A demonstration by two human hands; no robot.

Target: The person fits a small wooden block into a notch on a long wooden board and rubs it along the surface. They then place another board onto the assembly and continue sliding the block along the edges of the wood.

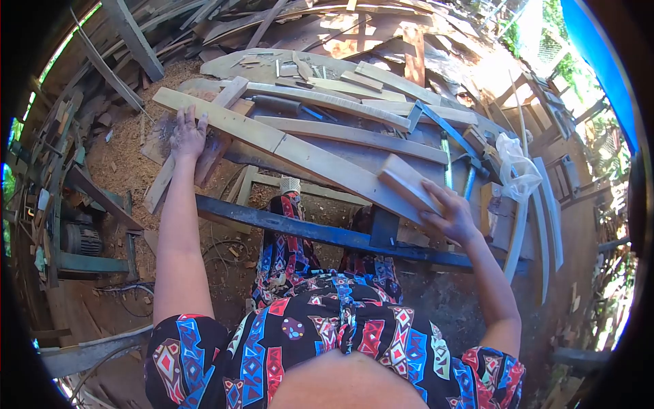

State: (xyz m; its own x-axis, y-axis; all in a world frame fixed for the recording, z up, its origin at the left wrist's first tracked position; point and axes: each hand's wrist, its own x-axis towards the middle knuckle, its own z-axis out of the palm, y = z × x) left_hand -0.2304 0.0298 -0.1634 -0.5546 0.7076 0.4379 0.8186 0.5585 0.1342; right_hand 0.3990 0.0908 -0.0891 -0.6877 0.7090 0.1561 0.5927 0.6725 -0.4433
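A long pale wooden board (306,158) runs slantwise across the bench, from upper left to lower right. My left hand (187,136) grips the board near its far left end, its fingers over the near edge. On the board's right end lies a short wooden block (405,178), tilted along it. My right hand (451,213) holds the block's near end, fingers on top and thumb at the near side; the palm side is hidden. Just behind the board, a curved wooden strip (354,140) lies on the bench.
A blue bar clamp (453,129) and a hammer (471,176) lie on the right, near a crumpled plastic bag (516,167). A dark metal rail (286,225) crosses in front of me. Sawdust (122,163) covers the left floor; a motor (83,238) sits there. Scrap wood (300,20) piles up behind.
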